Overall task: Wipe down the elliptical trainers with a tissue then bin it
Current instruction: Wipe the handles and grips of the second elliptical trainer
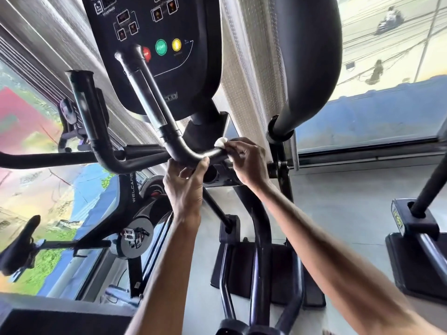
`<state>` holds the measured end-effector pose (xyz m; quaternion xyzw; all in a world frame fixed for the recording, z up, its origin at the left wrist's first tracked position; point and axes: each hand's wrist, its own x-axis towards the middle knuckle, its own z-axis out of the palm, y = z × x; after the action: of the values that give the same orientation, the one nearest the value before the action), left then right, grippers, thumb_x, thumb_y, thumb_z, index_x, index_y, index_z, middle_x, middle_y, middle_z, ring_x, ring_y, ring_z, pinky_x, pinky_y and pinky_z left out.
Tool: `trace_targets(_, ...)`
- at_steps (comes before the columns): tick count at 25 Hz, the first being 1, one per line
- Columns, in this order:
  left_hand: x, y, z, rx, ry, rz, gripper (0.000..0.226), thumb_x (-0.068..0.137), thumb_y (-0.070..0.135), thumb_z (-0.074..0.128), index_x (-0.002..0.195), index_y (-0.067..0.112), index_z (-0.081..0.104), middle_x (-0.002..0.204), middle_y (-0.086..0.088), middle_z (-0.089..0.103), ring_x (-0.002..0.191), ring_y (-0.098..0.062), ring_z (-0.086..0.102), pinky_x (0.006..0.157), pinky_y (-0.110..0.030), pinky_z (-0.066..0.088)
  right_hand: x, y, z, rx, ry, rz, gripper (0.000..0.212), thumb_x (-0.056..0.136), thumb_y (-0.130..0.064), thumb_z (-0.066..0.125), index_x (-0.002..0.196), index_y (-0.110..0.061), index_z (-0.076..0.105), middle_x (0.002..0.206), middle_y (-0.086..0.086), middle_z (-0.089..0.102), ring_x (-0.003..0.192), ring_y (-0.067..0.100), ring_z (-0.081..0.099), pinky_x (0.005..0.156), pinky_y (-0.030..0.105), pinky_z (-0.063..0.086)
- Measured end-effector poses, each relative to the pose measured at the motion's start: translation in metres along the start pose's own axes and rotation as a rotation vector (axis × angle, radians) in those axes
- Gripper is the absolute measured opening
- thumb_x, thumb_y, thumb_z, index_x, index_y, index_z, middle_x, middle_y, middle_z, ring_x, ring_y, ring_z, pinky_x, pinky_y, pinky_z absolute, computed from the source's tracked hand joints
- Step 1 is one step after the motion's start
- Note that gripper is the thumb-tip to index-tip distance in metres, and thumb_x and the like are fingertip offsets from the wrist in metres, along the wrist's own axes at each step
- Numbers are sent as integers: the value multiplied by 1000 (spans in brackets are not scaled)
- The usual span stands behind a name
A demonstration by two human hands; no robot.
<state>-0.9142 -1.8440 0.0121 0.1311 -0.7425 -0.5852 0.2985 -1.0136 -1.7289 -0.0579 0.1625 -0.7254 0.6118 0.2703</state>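
Note:
A black elliptical trainer fills the middle of the head view, with its console (154,52) above and a curved black handlebar (179,146) below it. My right hand (246,160) is shut on a small white tissue (221,142) and presses it against the bend of that handlebar. From below, my left hand (187,184) grips the same bar just left of the tissue, thumb over the top. Most of the tissue is hidden under my right fingers.
An exercise bike (130,213) stands at the left by the window. The large swing arm (309,68) of the elliptical rises at the right. Another machine's base (416,250) sits at far right. The pedal frame (256,274) lies below on the grey floor.

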Motion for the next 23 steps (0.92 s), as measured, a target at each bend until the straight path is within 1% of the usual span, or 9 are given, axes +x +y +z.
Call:
trace_targets(3,4,-4,9,51,22,-39,43,74,32,85,111,14,74,97,6,80,95,-16,76,99,-50,57,-6,21,1,-31,36,76,14,91,-12,71,103,-11,79,105,-1,75,94,11,71,91,19,52)
trace_targets(6,5,-9,16,97,36,-45,37,74,38,84,105,19,77,93,10,80,95,-11,75,102,-47,54,-4,36,0,-97,127,249,12,89,-13,72,97,-11,80,101,1,77,88,16,71,81,6,42)
trace_targets(7,5,-9,17,101,45,-42,35,74,38,83,103,19,77,92,11,80,96,-10,75,102,-46,54,2,43,1,-109,120,297,12,89,-15,72,97,-12,80,100,1,77,88,17,71,79,9,44)
trace_targets(9,5,-10,17,106,57,-34,32,75,36,83,101,19,77,91,11,80,95,-10,75,102,-46,54,20,54,3,-119,22,379,14,91,-18,70,98,-13,80,98,4,77,89,20,70,81,25,52)
trace_targets(11,5,-11,17,96,58,-34,31,74,35,83,100,19,78,91,9,80,95,-11,75,102,-46,54,36,57,3,-132,-85,372,15,92,-17,68,99,-13,80,99,8,77,92,24,70,85,38,55)
trace_targets(16,5,-12,27,77,38,-64,30,75,32,81,101,18,77,91,6,79,91,-9,74,100,-47,54,34,26,-4,-112,-197,28,18,90,-7,64,96,-12,80,93,7,76,90,17,66,84,26,45)
trace_targets(19,5,-13,27,53,42,-77,26,76,30,82,99,19,76,89,9,79,88,-8,74,101,-47,54,40,34,0,-227,-175,43,16,90,-12,66,93,-17,81,90,6,75,90,24,67,77,23,41)
trace_targets(21,4,-14,25,81,44,-63,26,79,30,83,102,19,77,90,13,79,91,-4,73,104,-46,52,42,49,5,-317,-197,54,19,91,-16,63,94,-21,80,94,2,75,93,25,66,80,30,48)
trace_targets(23,4,-13,23,119,49,-52,22,83,28,83,102,19,77,89,17,78,89,5,70,106,-44,50,43,62,8,-323,-197,80,28,92,-32,55,94,-21,80,93,4,75,91,24,68,80,34,52)
